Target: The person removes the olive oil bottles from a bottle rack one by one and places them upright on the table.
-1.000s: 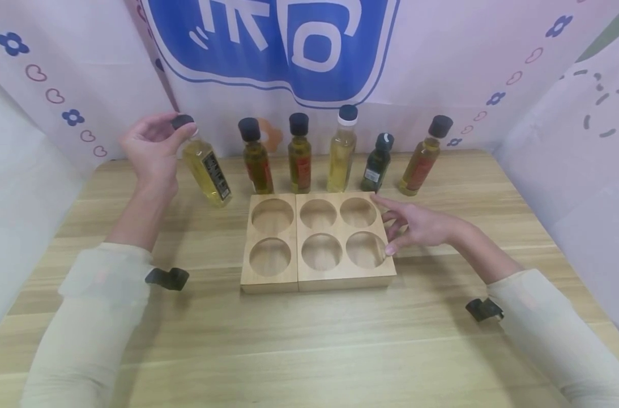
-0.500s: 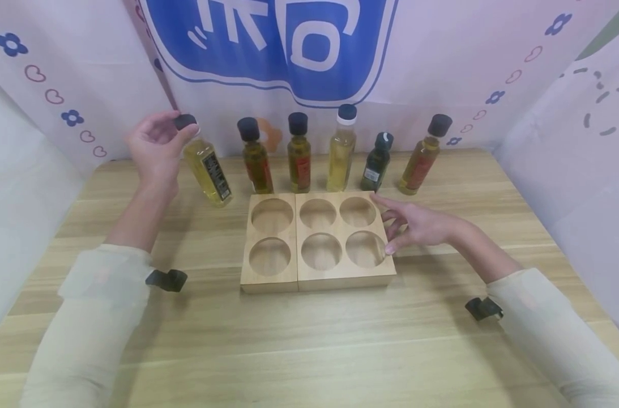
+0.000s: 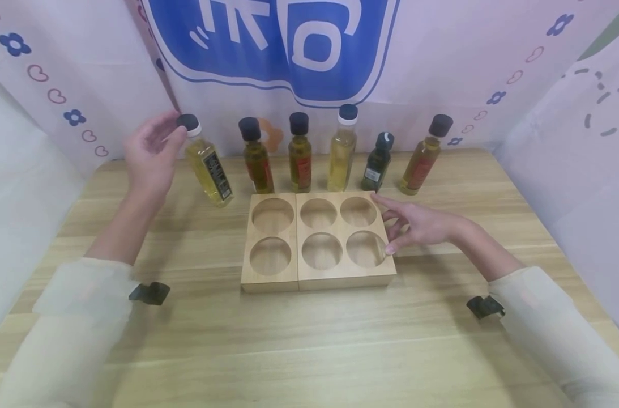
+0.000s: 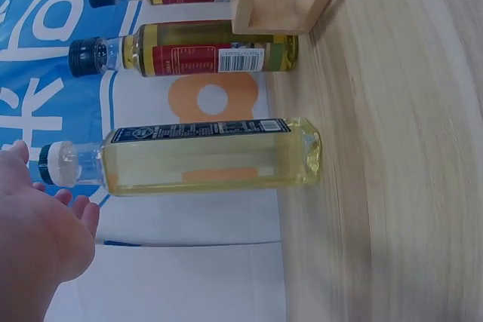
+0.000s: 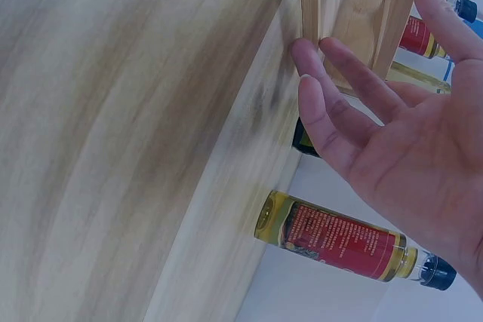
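My left hand (image 3: 151, 150) is raised beside the black-and-white cap of a clear, square-sided bottle of pale yellow oil (image 3: 208, 170), which stands on the table. In the left wrist view, the loosely spread fingers (image 4: 79, 213) are by the cap, not wrapped round it; whether a fingertip touches it I cannot tell. My right hand (image 3: 421, 224) rests against the right end of a light wooden rack (image 3: 295, 272) with two rows of round holes. Its index finger reaches the rack's back corner and the thumb lies at the right side. The right wrist view shows its other fingertips near the table.
Behind the rack stand two red-labelled oil bottles (image 3: 301, 167), a taller pale oil bottle (image 3: 342, 161) and a small dark green bottle (image 3: 375, 170). Another red-labelled bottle (image 3: 421, 164) is at the right. A printed cloth (image 3: 421, 62) hangs behind the wooden table (image 3: 319, 345).
My left fingers have opened away from the bottle cap and the left forearm has shifted left and slightly down. The bottle, the rack and the right hand have stayed put.
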`<state>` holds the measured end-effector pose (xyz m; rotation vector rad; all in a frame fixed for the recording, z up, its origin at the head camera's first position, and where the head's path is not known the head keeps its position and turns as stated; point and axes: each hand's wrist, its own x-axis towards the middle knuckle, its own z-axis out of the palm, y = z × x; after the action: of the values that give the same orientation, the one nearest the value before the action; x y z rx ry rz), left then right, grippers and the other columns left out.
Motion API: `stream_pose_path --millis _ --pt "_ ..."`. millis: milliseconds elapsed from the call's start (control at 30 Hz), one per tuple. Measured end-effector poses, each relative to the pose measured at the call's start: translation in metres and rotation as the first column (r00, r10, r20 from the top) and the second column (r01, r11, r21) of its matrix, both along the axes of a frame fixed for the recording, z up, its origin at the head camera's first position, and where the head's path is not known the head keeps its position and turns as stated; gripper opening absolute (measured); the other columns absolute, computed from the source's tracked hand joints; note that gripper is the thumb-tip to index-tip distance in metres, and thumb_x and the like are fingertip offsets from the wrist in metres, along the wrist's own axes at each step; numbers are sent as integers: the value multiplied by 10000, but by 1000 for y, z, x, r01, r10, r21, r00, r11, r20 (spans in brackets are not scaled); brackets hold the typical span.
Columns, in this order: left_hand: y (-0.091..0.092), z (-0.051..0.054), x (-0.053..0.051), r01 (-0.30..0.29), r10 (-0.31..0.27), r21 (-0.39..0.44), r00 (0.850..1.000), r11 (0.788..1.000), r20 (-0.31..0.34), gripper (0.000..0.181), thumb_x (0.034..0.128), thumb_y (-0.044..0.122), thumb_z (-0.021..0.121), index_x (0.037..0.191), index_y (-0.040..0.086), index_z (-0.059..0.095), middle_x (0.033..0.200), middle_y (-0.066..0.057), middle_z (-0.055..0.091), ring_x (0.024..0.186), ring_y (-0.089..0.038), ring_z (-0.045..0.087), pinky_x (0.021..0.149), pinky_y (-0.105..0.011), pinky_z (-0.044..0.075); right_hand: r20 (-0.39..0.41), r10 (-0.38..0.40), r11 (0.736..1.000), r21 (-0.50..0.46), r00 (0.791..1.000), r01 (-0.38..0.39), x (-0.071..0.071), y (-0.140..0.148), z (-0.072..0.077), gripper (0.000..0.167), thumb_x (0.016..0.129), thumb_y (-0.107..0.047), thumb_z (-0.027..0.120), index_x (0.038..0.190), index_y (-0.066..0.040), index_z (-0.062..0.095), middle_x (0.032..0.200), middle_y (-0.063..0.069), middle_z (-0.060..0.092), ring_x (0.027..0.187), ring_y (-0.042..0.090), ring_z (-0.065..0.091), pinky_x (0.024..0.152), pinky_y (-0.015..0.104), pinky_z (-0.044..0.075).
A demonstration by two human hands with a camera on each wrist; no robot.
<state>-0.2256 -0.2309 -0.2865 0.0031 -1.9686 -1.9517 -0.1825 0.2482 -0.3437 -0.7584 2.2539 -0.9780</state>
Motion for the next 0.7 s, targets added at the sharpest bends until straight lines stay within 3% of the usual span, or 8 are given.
stream_pose_path --millis 100,333,433,567,700 --pt "-2 -1 7 -41 41 -104 999 994 -3 364 1000 99 689 1361 73 646 1417 -77 632 1307 -159 581 1114 -210 416 11 8 1000 0 1000 -8 0 1 1 1171 872 -191 853 1653 -27 -3 1525 381 394 1090 294 698 1059 557 485" --pt "-5 -4 24 -70 71 -217 997 974 -3 286 1064 138 581 1331 73 660 1363 -55 669 1234 -144 611 1098 -243 447 18 15 1000 11 1000 -15 0 6 1 1157 888 -209 841 1655 -36 -8 1509 367 426 1104 279 696 1062 559 482" --pt "-7 -6 30 -108 114 -323 993 940 -1 281 1071 173 575 1324 96 669 1347 -12 682 1199 -92 616 1087 -250 454 3 6 1000 10 1000 -6 0 9 2 1116 897 -207 831 1657 -33 32 1490 344 467 1119 296 695 1051 550 494" --pt "-8 -9 40 -122 143 -387 989 914 27 262 1070 226 583 1301 150 679 1288 35 699 1116 -40 620 1074 -270 457 -72 -13 1000 -14 997 12 3 16 2 979 928 -153 789 1635 24 137 1427 327 546 1117 345 698 1011 530 528" --pt "-7 -11 53 -85 117 -446 992 891 46 283 1067 260 588 1300 122 669 1138 114 704 936 4 634 922 -196 506 -190 -65 998 -10 980 65 8 27 6 710 983 -114 707 1563 70 343 1327 263 650 1127 344 689 969 505 553"
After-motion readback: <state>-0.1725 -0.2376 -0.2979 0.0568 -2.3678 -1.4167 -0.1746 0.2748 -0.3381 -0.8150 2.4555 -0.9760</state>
